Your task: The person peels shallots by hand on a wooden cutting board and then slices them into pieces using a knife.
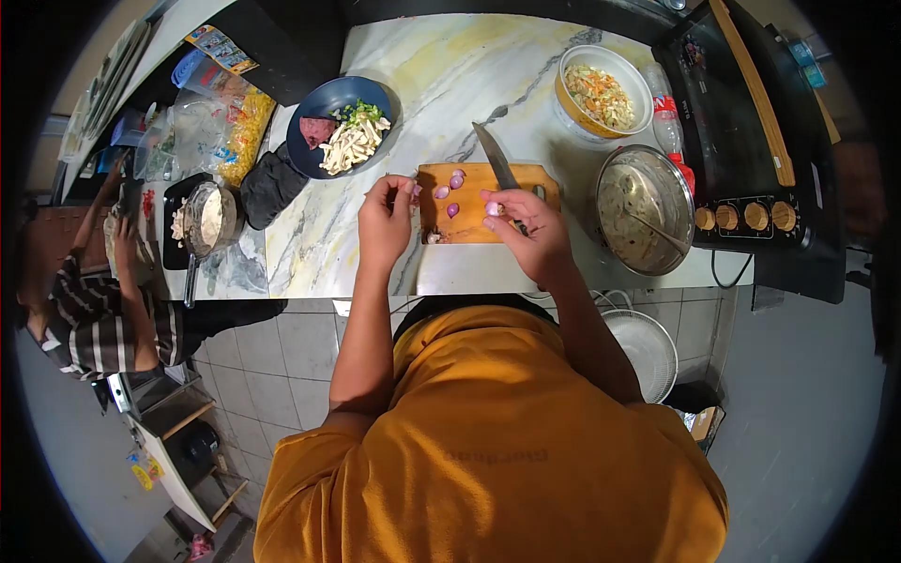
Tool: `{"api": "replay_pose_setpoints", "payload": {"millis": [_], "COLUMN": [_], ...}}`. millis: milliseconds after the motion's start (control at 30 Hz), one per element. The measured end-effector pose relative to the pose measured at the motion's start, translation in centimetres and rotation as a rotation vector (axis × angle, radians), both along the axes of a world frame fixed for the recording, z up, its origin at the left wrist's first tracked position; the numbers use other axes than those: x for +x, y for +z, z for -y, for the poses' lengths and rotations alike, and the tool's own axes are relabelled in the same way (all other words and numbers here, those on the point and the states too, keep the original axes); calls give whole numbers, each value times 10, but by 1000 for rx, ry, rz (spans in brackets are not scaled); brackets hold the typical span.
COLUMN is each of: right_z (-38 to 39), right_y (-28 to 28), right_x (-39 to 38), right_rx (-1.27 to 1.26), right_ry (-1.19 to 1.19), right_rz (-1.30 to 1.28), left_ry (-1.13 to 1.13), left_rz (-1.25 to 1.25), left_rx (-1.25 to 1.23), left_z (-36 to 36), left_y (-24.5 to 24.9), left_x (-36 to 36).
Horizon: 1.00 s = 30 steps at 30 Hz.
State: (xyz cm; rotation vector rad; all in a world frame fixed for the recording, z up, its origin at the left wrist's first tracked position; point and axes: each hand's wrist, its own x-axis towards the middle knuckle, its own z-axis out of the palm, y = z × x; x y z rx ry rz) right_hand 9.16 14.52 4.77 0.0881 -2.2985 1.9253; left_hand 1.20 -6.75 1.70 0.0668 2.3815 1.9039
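Note:
A wooden cutting board [469, 230] lies in front of me with several small purple shallots [453, 209] on it. Between the thumb and fingertips of my right hand [540, 230] is a pale, partly peeled shallot [494, 209]. A large knife [494, 155] points away from me across the board, its handle end partly hidden by that hand; I cannot tell whether the palm grips it. At the board's left edge, my left hand [385, 220] is closed in a pinch on a small purplish bit of shallot skin [416, 190]. Skin scraps [433, 237] sit at the near left corner.
Left of the board stands a dark plate [298, 155] with sliced mushrooms, chopped greens and meat. On the right are a bowl of shredded vegetables [601, 98], a metal bowl with a spoon [624, 202] and an oven [751, 188]. Another person [103, 314] works at far left beside a strainer [208, 220].

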Motion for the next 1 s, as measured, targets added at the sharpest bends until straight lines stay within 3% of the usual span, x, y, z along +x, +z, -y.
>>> {"api": "replay_pose_setpoints", "payload": {"millis": [33,67,133,267,333,367,433,533,600,700,867,933,1000], "right_z": [0,0,3,7,8,8,9,13,15,17,18,17,20], "right_y": [-1,-1,5,13,18,18,16,9,7,2,5,8,7], "right_x": [0,1,3,1,1,1,2,2,3,3,3,2,2], "right_rx": [-174,-174,-418,-545,-545,-544,-557,-561,-552,-499,-410,-551,-525], "right_ry": [77,79,151,190,211,211,216,200,186,169,94,147,141], "right_rz": [72,72,118,77,108,107,101,64,58,24,28,132,81], "left_ry": [33,35,-1,34,24,25,-44,-131,-149,-347,-400,-339,-340], "left_rz": [-15,-15,-61,-201,-437,-438,-227,-295,-304,-350,-311,-264,-191], "left_rx": [-50,-50,-300,-422,-565,-564,-323,-329,-235,50,59,77,112], "left_z": [1,3,11,17,15,15,5,5,-3,-13,-19,-20,-20], "left_y": [-1,-1,-4,-15,-3,3,35,38,52,72,73,68,60], "left_x": [1,1,-3,-7,-6,-3,5,8,16,25,30,31,31]}}
